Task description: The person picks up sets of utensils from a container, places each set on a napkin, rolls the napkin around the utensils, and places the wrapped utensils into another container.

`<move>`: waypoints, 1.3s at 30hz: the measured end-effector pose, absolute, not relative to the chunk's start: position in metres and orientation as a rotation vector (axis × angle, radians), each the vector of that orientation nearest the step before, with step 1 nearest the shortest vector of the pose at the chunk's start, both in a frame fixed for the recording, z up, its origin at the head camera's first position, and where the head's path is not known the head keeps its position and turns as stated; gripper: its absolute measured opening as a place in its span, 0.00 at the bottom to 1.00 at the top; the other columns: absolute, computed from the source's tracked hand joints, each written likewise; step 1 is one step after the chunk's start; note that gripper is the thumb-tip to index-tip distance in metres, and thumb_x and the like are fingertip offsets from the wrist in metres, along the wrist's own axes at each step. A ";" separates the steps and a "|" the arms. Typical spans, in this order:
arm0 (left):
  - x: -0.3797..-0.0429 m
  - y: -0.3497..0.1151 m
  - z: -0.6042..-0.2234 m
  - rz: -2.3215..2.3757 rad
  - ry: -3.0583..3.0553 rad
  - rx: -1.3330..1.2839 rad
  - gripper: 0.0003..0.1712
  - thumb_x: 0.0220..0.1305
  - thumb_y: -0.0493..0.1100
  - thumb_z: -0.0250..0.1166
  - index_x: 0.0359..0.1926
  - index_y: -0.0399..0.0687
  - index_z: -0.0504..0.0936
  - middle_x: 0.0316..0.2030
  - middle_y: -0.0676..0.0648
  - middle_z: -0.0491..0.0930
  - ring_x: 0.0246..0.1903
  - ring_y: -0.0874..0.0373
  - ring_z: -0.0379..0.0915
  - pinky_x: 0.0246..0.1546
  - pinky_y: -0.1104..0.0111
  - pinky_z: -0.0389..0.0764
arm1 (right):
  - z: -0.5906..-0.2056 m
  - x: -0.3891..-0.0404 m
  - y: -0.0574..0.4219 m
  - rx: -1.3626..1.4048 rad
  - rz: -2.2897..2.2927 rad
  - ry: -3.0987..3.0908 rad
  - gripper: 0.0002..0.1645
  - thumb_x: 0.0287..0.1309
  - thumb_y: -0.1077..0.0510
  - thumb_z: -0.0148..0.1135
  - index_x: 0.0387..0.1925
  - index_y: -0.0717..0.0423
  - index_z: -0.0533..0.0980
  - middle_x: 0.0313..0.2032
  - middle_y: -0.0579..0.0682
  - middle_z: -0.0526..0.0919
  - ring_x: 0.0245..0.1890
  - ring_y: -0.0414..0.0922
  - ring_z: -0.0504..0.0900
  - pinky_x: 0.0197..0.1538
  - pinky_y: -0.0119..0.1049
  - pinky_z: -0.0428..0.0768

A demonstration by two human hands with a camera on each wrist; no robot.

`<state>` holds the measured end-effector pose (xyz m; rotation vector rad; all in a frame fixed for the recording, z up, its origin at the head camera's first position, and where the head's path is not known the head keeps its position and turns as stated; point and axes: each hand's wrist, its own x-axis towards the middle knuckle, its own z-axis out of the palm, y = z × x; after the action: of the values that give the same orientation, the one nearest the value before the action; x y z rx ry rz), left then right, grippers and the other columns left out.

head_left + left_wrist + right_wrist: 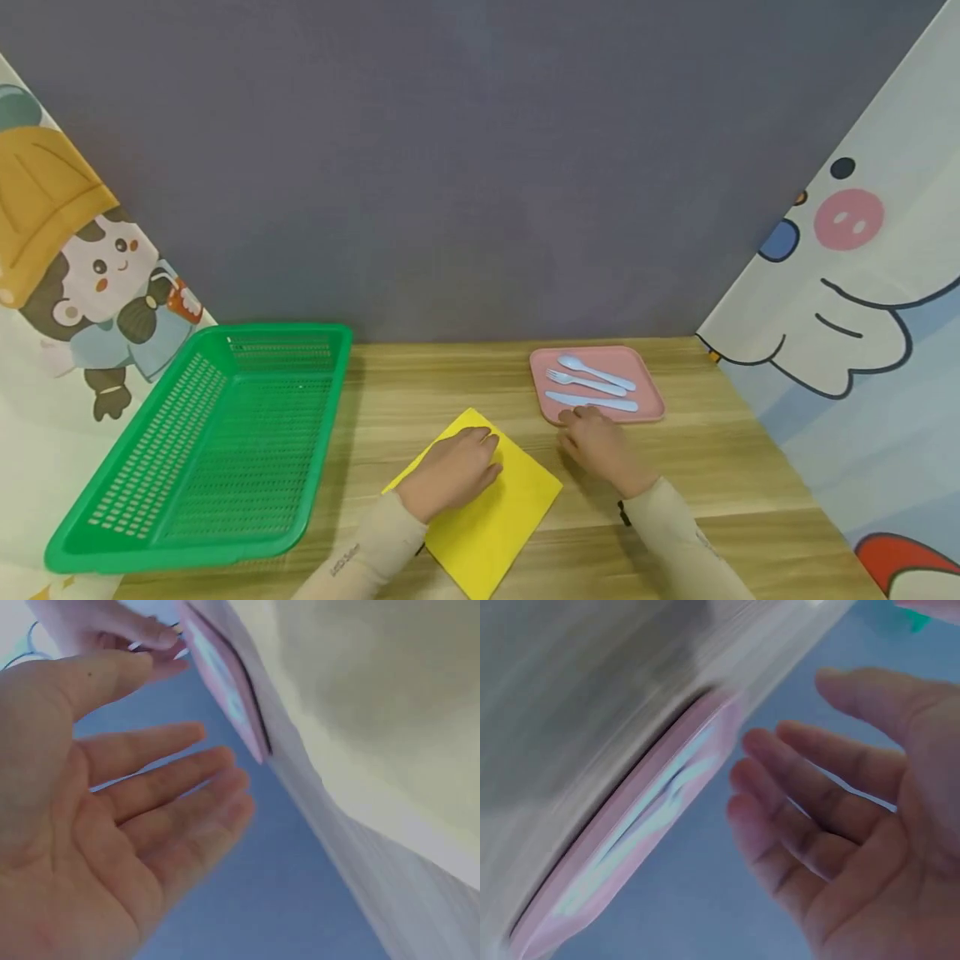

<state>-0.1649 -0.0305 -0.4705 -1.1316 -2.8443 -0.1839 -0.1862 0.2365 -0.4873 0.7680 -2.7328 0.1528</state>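
Note:
My left hand (453, 472) is over a square yellow cloth (491, 533) that lies turned like a diamond on the table. In the left wrist view the left hand's fingers (161, 802) are loosely extended with nothing between them. My right hand (596, 446) is at the near edge of a pink tray (652, 406). Its fingers (802, 802) are slightly bent and hold nothing in the right wrist view. On the tray lie a pale blue spoon (600, 372), a fork (588, 382) and a knife (592, 402), roughly side by side.
A large green plastic basket (300, 533) with slotted walls stands at the left of the wooden table (435, 375). Behind the table rises a grey panel (480, 183). Cartoon-printed sheets flank both sides.

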 end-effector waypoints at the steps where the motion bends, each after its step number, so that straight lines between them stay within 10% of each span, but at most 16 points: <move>1: -0.170 -0.024 -0.470 -0.174 -2.839 -1.147 0.22 0.71 0.51 0.63 0.55 0.39 0.81 0.55 0.43 0.79 0.56 0.50 0.76 0.51 0.64 0.81 | -0.488 -0.193 0.243 0.757 0.147 -2.721 0.07 0.55 0.65 0.70 0.35 0.63 0.79 0.24 0.50 0.74 0.24 0.46 0.73 0.23 0.36 0.76; 17: -0.215 0.059 -0.492 0.060 -2.937 -1.368 0.33 0.75 0.54 0.55 0.71 0.39 0.67 0.72 0.40 0.62 0.72 0.48 0.55 0.71 0.67 0.57 | -0.501 -0.255 0.303 0.600 0.001 -2.890 0.09 0.50 0.65 0.72 0.33 0.56 0.81 0.31 0.51 0.78 0.34 0.53 0.78 0.36 0.46 0.82; 39: -0.218 0.071 -0.496 0.077 -2.984 -1.370 0.30 0.76 0.49 0.55 0.72 0.39 0.66 0.72 0.41 0.61 0.71 0.52 0.57 0.68 0.68 0.63 | -0.505 -0.258 0.306 0.647 -0.139 -2.885 0.06 0.56 0.62 0.70 0.36 0.57 0.82 0.34 0.52 0.82 0.33 0.52 0.78 0.38 0.46 0.83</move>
<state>-0.2183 0.0706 -0.4957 -1.3696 -2.9835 0.0768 -0.2578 0.3059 -0.5046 0.6472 -2.8852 -0.1394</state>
